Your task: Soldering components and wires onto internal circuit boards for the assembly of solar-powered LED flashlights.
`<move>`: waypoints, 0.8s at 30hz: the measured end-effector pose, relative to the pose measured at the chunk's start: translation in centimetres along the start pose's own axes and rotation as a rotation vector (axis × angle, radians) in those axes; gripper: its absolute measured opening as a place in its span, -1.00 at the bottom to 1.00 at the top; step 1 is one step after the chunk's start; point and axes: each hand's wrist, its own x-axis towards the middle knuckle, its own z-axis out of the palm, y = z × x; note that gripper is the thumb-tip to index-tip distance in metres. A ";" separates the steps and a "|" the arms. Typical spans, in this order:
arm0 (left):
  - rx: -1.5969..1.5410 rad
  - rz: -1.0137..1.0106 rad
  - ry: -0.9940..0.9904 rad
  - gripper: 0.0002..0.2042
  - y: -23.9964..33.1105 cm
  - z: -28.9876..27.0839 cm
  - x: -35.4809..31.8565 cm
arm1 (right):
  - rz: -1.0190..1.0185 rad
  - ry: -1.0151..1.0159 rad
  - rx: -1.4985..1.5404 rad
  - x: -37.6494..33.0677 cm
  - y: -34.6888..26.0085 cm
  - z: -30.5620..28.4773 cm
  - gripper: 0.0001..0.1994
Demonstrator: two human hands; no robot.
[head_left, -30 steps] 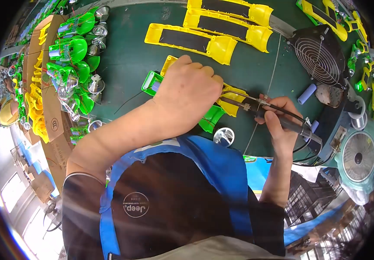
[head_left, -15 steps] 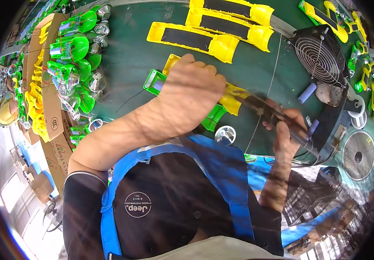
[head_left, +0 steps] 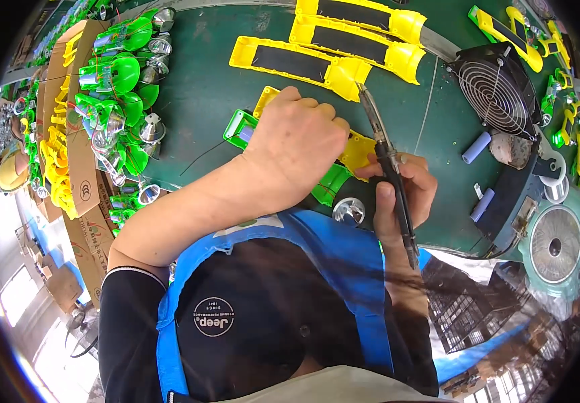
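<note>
Since a second ago: soldering iron [head_left: 389, 171] swung from lying across to the right into a steep stand, tip now pointing far, up toward the yellow housings [head_left: 317, 64]. Left hand [head_left: 300, 144] barely shifted, spread as before over the same workpiece.

Left hand curled palm-down, fingers closed over a yellow plastic shell [head_left: 359, 151] with a green plastic part [head_left: 239, 127] poking out on its left side; pressing both onto the green tabletop [head_left: 209, 94]. Right hand [head_left: 401, 191] wrapped in a pen grip round the dark handle of the soldering iron, thumb along the shaft, just right of the shell. Near the wrists, a small silver reflector cup [head_left: 349, 211] on the tabletop's near edge.

Shell probably light, stiff and smooth, likely to slide unless pinned flat; best held by its long edges, away from the hot tip. Thin wires there likely fragile. Iron best gripped only by the insulated handle.

Far left: cardboard box [head_left: 78, 161] beside heaped green parts and reflectors [head_left: 118, 74]. Right: black fan [head_left: 495, 87], two blue cylinder cells [head_left: 476, 148].
</note>
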 end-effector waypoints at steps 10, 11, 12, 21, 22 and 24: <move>-0.049 0.002 0.027 -0.96 0.2 -0.1 -0.1 | -0.063 0.067 0.092 0.3 -0.1 0.0 -0.66; -0.047 0.002 0.022 -0.96 0.2 -0.2 -0.1 | -0.079 0.063 0.074 0.4 0.0 -0.1 -0.66; -0.044 0.002 0.017 -0.96 0.2 -0.3 0.0 | -0.080 0.063 0.072 0.4 -0.2 0.0 -0.66; -0.143 0.039 0.079 -0.93 -0.9 -0.2 -0.8 | -0.057 0.107 0.047 0.9 -0.6 0.1 -0.65; -0.205 0.032 0.183 -0.89 -1.4 -0.8 -1.3 | -0.061 0.118 0.000 0.8 -0.4 0.0 -0.64; -0.102 -0.084 0.342 -0.85 -3.0 -2.8 -2.4 | -0.036 0.198 -0.070 0.0 0.3 -0.3 -0.53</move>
